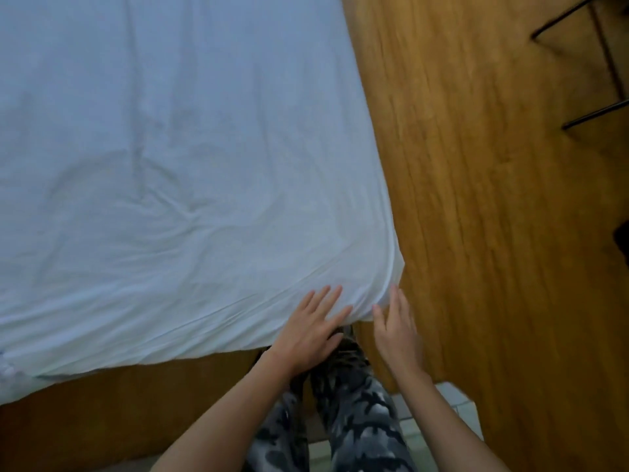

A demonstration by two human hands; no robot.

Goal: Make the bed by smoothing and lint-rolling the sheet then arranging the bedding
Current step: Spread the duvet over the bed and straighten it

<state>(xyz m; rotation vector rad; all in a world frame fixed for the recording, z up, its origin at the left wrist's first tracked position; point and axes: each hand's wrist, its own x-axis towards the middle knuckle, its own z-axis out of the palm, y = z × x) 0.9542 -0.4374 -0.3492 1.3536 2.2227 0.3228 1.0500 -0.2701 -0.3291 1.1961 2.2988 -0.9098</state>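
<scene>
Smoothing stage, early in the task as we judge it. We take the near right corner of the bed (384,267) as our landmark. White fitted sheet (170,148) covers the whole mattress top that shows and wraps over that corner.

Left hand (313,330) lies flat on the sheet just left of the corner, at the near edge, fingers straight and spread, gripping nothing. Right hand (396,330) sits just below the corner, fingers straight and loosely apart, fingertips touching the sheet where it turns down the side; slightly blurred, but nothing is pinched that we can see.

Done so far, judging from how it lies: sheet is on and the corner looks seated. Not done: creases fan out from the corner toward the middle of the bed, and a cluster of wrinkles sits well left of and beyond the corner. Far left along the near edge the sheet hangs loose and bunched.

Left to do: finish flattening, lint-roll, then arrange bedding. No lint roller, pillow or blanket in view, so we cannot tell where they are.

Wooden floor (493,199) runs right of the corner; a dark metal frame (609,63) stands well beyond it, far right. Patterned trousers (357,420) show below the corner.
</scene>
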